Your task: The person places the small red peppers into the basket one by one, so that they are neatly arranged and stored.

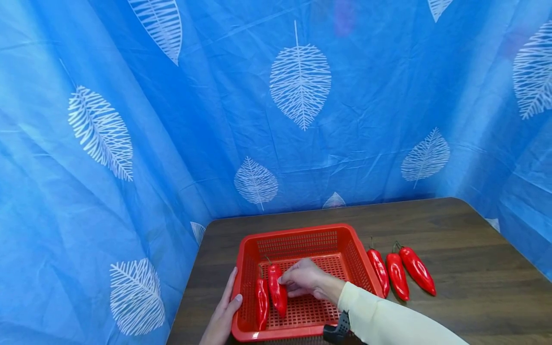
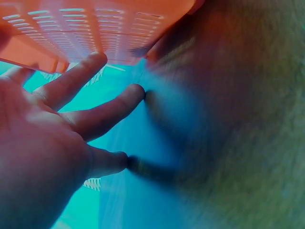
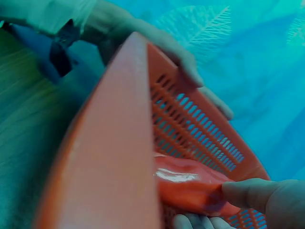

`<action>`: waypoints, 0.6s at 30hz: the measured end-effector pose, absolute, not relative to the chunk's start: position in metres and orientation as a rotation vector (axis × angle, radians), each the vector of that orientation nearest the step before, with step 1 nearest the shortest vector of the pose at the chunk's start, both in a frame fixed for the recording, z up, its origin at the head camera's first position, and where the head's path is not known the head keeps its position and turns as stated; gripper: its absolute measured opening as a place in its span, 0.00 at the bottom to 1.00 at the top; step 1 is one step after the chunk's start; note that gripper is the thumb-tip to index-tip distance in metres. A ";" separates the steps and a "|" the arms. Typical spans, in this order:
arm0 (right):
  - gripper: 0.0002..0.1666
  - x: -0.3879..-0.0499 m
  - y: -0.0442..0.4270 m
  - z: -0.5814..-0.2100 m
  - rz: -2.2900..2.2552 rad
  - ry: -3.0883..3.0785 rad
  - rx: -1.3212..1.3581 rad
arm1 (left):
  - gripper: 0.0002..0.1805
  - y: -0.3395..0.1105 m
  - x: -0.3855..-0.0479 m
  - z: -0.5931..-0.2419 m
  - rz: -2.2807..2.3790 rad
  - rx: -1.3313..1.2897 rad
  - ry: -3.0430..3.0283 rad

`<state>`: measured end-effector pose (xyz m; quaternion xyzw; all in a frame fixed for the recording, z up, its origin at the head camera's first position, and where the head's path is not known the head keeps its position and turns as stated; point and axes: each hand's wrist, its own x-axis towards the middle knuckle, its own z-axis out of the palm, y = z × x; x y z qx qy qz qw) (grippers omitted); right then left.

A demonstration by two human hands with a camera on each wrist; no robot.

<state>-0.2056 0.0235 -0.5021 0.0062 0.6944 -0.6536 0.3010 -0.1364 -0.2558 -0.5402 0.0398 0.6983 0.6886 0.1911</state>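
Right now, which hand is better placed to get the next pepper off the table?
Probably your right hand, once it releases the pepper it pinches in the basket: the three peppers on the table lie on its side. Your left hand rests against the basket's left side, farther away.

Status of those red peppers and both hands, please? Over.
Right hand pinches a red pepper inside the basket. Left hand touches the basket's left side. Three peppers outside, right of the basket. No obstruction visible.
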 end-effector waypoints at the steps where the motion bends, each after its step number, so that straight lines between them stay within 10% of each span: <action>1: 0.07 -0.205 0.022 -0.503 -1.722 1.858 0.017 | 0.44 -0.256 -0.136 -0.540 1.935 0.115 1.962; 18: 0.02 -0.199 0.013 -0.515 -1.600 1.965 0.099 | 0.45 -0.257 -0.138 -0.544 1.954 0.143 1.931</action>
